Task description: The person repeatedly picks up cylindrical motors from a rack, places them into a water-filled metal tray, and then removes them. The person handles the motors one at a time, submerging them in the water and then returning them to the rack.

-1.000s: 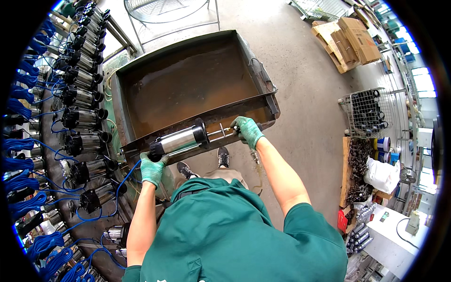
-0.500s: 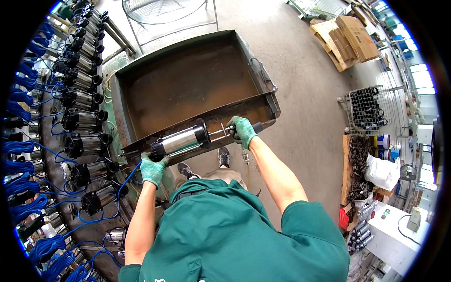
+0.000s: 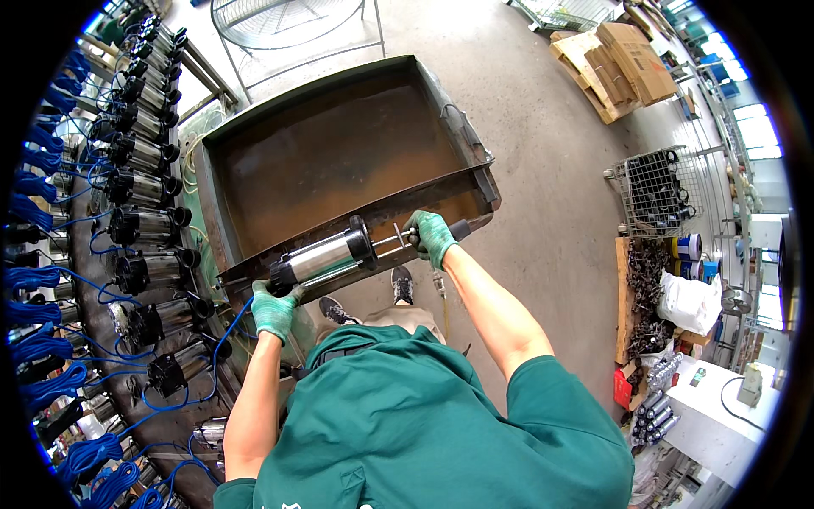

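Observation:
A silver cylindrical pump motor [image 3: 320, 257] with black ends lies tilted across the near rim of a metal water tank [image 3: 339, 208]. My left hand [image 3: 274, 312], in a green glove, is closed round its black left end, where a blue cable [image 3: 231, 329] runs off. From the right end, thin metal rods [image 3: 392, 243] stick out. My right hand [image 3: 431, 237], also gloved, is wrapped round a fitting at those rods. A dark cylindrical piece [image 3: 459, 229] shows just past that hand; whether it belongs to the same fitting is hidden by my fingers.
Rows of similar motors [image 3: 148, 225] with coiled blue cables [image 3: 38, 305] fill the bench at left. A large fan [image 3: 284, 21] stands beyond the tank. Cardboard boxes [image 3: 636, 61] and a wire cart [image 3: 657, 191] are at right. A hose [image 3: 441, 293] hangs near my feet.
The whole view has shifted slightly. Both hands keep their hold, and the motor stays at the tank's near rim.

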The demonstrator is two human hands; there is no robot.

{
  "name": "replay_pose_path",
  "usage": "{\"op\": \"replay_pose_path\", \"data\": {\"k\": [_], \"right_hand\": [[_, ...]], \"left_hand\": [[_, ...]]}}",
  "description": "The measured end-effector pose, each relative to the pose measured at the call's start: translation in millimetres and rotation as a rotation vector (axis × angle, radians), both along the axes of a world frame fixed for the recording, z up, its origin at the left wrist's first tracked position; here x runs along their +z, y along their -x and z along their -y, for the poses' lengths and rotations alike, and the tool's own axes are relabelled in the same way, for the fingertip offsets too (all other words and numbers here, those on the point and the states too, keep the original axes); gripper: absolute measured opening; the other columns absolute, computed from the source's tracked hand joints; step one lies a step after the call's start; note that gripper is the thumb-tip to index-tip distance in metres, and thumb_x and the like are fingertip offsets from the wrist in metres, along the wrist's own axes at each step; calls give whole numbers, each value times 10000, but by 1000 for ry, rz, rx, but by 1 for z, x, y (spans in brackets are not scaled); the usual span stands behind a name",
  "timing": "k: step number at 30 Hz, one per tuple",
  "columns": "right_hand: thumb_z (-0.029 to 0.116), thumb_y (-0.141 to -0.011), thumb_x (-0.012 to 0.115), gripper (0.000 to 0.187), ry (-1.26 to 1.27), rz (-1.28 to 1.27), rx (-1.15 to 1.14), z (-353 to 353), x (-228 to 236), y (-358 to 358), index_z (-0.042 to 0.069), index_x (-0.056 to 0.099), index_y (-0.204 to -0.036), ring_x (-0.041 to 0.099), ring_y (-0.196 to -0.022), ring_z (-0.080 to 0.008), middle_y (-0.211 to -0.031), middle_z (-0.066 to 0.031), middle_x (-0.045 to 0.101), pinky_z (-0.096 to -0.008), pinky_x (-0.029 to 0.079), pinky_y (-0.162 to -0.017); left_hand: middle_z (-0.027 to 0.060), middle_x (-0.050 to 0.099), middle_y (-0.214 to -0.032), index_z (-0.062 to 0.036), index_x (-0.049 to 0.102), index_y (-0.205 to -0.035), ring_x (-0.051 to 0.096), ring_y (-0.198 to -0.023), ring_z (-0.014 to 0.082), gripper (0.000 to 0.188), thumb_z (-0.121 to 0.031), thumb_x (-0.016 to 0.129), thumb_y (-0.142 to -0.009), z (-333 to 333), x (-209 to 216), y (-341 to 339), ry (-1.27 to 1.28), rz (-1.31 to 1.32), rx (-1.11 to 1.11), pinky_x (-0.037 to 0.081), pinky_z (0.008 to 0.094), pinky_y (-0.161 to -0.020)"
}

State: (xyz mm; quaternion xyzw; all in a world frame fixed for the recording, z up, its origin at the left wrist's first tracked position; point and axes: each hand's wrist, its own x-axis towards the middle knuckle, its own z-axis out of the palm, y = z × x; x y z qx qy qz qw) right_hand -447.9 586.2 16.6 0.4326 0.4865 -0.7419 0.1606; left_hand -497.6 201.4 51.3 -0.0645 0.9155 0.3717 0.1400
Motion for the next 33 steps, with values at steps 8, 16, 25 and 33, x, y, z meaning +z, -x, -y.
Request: {"op": "replay_pose_path", "data": {"k": [8,16,25,33], "right_hand": [[211,-1000,532,129,73,-166,94,-16,9,-12,129,612,-1059,424,-467,-97,-734,-8,599,-282,329,-410],[176,-1051,561,258,-1075,-33,479,-142,30,-21,54,558,-1279,755,-891,-385,-1081,-230,750,-505,602,-792],[271,-1013,598,323,-1521,268,776,-172,8,35,37,669,-1225,722,-1091,-443,-1146,-264,741,-546,585,-913],[378,-1011,661,453,-1585,233,636,-151,16,28,59,632,-1332,696,-1119,-427,-1222,-236,701,-535,556,-962]], "left_hand": [[128,690,-1110,3,519,-1243,626,-991,217,640,-208,945,-814,6,-17,-11,-136,-11,43,520,359,-940],[115,677,-1118,-6,513,-1242,615,-996,221,617,-198,932,-832,4,-18,-10,-124,-17,6,519,362,-934],[149,707,-1120,1,532,-1252,667,-1003,246,653,-188,944,-782,6,-25,-13,-94,-38,55,547,389,-942],[154,744,-1046,4,558,-1200,706,-943,240,645,-162,971,-732,-2,1,-10,-211,21,96,565,400,-908]]}}
